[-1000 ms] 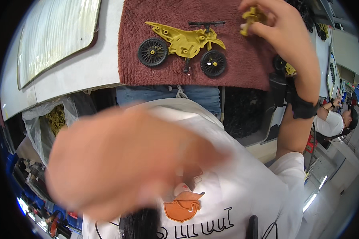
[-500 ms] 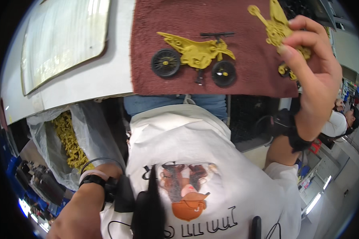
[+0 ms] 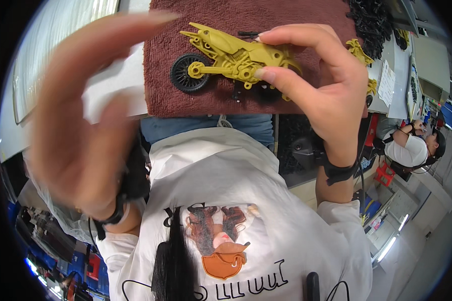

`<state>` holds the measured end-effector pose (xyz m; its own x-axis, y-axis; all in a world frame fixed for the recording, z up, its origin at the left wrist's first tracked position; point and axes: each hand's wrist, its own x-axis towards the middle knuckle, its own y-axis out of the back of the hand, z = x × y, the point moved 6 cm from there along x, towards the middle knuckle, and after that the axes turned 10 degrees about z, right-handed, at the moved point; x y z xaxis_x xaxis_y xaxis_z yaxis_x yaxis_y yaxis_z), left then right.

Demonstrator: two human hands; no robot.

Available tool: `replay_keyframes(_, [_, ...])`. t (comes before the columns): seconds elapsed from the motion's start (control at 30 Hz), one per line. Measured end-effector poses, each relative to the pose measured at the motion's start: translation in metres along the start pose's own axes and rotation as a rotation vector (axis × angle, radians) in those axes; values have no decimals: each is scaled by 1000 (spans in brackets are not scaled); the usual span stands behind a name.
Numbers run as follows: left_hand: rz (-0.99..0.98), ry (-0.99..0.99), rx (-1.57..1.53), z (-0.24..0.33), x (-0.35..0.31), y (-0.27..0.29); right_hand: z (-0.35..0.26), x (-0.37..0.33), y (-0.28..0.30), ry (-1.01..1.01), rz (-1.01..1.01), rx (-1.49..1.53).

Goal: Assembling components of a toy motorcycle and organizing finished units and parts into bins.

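Note:
My right hand (image 3: 321,70) pinches a yellow toy motorcycle body half (image 3: 228,52) between thumb and fingers. The piece is held over the toy motorcycle on the maroon cloth (image 3: 160,95) and covers most of it. Of that toy, the black spoked rear wheel (image 3: 186,70) and a bit of the black handlebar (image 3: 247,34) still show; the front wheel is mostly hidden. The held piece's long arm overlaps the rear wheel; whether they touch I cannot tell. My left hand (image 3: 75,120), blurred and close to the camera, has thumb and fingers apart with nothing between them.
More yellow parts (image 3: 359,52) lie at the cloth's right edge. Beyond them is a heap of black parts (image 3: 369,22). A ridged pale panel (image 3: 60,40) rests on the white table at left. At the far right sits another person (image 3: 412,145) near a red stool (image 3: 385,174).
My right hand has brought the yellow body half left and down over the toy motorcycle. My left hand has risen from beside the bag of yellow parts to above the table's left side.

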<state>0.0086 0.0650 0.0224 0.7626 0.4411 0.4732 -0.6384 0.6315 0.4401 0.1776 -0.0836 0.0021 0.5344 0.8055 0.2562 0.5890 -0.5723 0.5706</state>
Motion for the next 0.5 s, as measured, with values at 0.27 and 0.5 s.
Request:
replay_keyframes(0.27, [-230,-71,232,-20,13,-65,1,-4,-7,172,100,-128])
replay_keyframes(0.5, [-245,-38,258,-23,13,-65,5,-14,-11,45,211,-185])
